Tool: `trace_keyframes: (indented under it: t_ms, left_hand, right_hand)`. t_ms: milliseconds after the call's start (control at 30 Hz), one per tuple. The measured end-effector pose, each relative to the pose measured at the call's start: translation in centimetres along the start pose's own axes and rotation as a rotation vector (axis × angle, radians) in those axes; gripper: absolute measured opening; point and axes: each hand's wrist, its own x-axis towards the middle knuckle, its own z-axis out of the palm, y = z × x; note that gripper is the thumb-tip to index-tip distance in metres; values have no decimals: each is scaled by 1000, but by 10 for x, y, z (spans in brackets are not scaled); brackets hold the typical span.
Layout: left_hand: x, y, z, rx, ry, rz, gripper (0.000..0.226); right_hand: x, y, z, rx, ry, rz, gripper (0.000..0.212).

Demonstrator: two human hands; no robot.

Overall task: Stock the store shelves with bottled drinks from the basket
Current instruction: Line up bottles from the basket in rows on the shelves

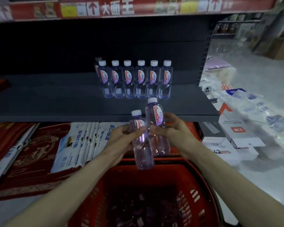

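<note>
My left hand (121, 136) grips a clear water bottle (142, 149) with a white cap and red lettering, held upright above the red basket (202, 182). Right beside it, my right hand (172, 128) grips a second, slightly higher bottle (156, 115); the two bottles touch. Both are just in front of the dark grey shelf (56, 102). A row of several identical bottles (134, 79) stands on that shelf, with one more behind its left end. More bottles lie dimly in the basket's bottom (143, 212).
The shelf ends at a perforated upright (203, 59) on the right. Below it lie red patterned mats (28, 154) and white packets (82, 141). White boxes (228, 145) and plastic-wrapped packs (261, 112) sit on the floor at right. A red price strip (115, 7) runs overhead.
</note>
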Motion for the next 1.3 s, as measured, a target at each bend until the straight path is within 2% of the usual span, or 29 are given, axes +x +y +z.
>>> trace_keyframes:
  t_ms: [167,300,467,567,700,833,967,1067,1133,1300]
  left_hand:
    - [46,42,23,89,51,198,30]
    - [87,72,47,144,10,304,14]
    - [130,79,80,267,-58,432,15]
    - [154,69,96,296,-80,501,14]
    - [176,51,118,359,-80,546,15]
    - [190,35,134,411,-80,573,27]
    - [198,28,140,539,-70,466,71]
    - [191,18,140,695,25,440,84]
    - [186,4,137,707,88,388,85]
    - [186,-16,139,625,182,296,58]
  right_hand:
    - [43,-29,-24,-22,41,-149,60]
    - [72,-27,-43,-46,173,-284,70]
    - [105,-17,-69,-65,346,-441,78]
    - [118,-16,-87,-74,399,-476,78]
    - [131,-8,-108,-81,438,-436,77]
    - [139,0,-122,-90,442,-411,78]
    - [143,-1,-136,-181,452,-390,79]
    - [142,3,-143,-245,489,-388,80]
    - [140,11,-146,-292,491,-350,82]
    - [146,23,-150,-386,574,-221,76]
